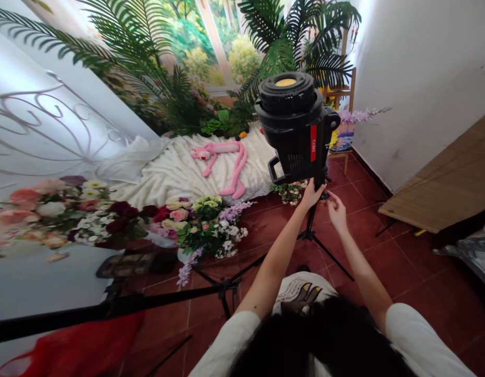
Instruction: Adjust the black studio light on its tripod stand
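A black studio light (293, 131) with a red label stands upright on a black light stand (309, 226) in front of me. Just under the lamp body, my left hand (313, 193) is closed round the top of the stand. On the right of the pole, my right hand (337, 209) has its fingertips pinched at a small dark tightening knob (325, 196). The lamp head tops both hands, and its round upper face has a yellow disc. Part of my left fingers is hidden behind the pole.
A white-draped bed (167, 162) holds a pink plush toy (236, 167). Artificial flowers (206, 222) stand at left, above another black tripod (226, 285). Palm fronds (281, 52) rise behind the light. A wooden board (434, 183) leans at right over the red tiled floor (407, 293).
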Available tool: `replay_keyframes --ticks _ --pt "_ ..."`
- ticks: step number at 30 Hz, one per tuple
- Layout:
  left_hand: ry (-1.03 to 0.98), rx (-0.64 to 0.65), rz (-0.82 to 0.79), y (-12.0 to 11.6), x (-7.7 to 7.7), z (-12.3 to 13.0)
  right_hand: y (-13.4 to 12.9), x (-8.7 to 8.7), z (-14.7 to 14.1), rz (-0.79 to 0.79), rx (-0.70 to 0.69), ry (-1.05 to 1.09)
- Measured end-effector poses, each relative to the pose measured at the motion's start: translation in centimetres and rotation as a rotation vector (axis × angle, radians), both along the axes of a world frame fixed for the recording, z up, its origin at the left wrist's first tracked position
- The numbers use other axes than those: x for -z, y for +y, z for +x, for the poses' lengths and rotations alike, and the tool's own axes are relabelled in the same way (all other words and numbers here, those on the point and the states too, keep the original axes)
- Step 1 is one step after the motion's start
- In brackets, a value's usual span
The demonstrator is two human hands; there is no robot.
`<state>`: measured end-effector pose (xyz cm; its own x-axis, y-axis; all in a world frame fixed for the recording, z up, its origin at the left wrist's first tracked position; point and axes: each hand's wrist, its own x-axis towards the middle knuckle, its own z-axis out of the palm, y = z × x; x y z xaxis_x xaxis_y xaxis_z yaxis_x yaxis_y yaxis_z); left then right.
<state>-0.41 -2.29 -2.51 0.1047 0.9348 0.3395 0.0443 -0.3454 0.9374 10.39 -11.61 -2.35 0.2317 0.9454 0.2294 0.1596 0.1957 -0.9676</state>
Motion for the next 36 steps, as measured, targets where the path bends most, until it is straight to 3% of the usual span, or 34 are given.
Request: replay_keyframes --ticks 4,11,24,29,36 --pt "0.007 -0.014 -0.008 -0.1 -0.2 0.0 -0.3 -0.5 1.0 -0.008 0.039 -0.166" --pt "-0.02 -0.001 0.008 0.5 0.5 0.1 1.2 -1.7 1.0 0.005 0.118 -0.192" --pt "-0.031 -0.002 0.016 0.6 0.8 0.1 2.0 -1.2 0.9 -0.086 0.234 -0.386" --pt "-0.045 -0.01 0.031 0.7 1.1 0.2 2.5 -1.7 1.4 -0.153 0.155 -0.376" --pt "-0.031 -0.014 0.029 0.5 1.0 0.2 3.1 -2.3 1.3 -0.243 -0.035 -0.069"
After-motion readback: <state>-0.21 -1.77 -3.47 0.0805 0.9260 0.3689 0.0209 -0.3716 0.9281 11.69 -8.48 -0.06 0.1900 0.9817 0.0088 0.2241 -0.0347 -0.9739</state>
